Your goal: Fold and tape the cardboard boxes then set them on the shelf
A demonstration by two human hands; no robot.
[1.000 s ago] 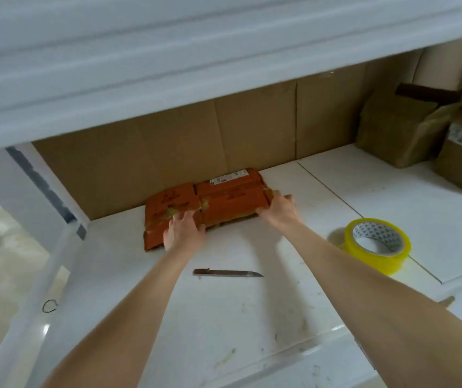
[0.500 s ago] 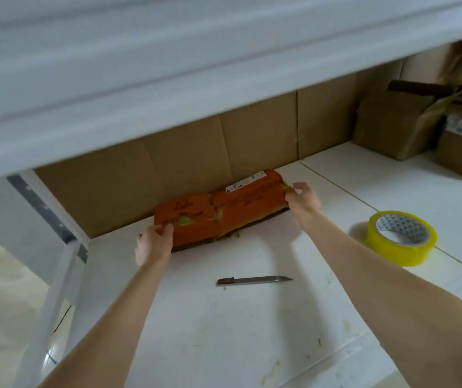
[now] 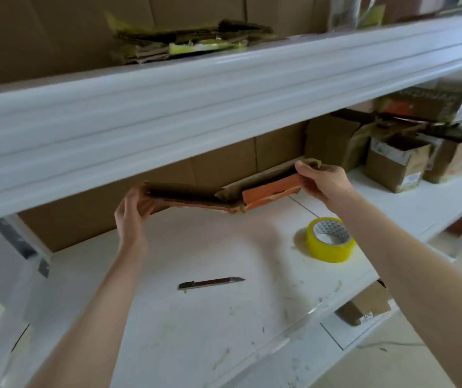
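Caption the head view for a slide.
Left hand and right hand hold flattened orange cardboard box above white shelf, near yellow tape roll.

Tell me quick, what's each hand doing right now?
Left hand: grips the left end of the flattened cardboard box.
Right hand: grips its right end.

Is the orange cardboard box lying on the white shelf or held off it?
Held off it. The left hand and right hand grip the orange cardboard box, white shelf showing beneath.
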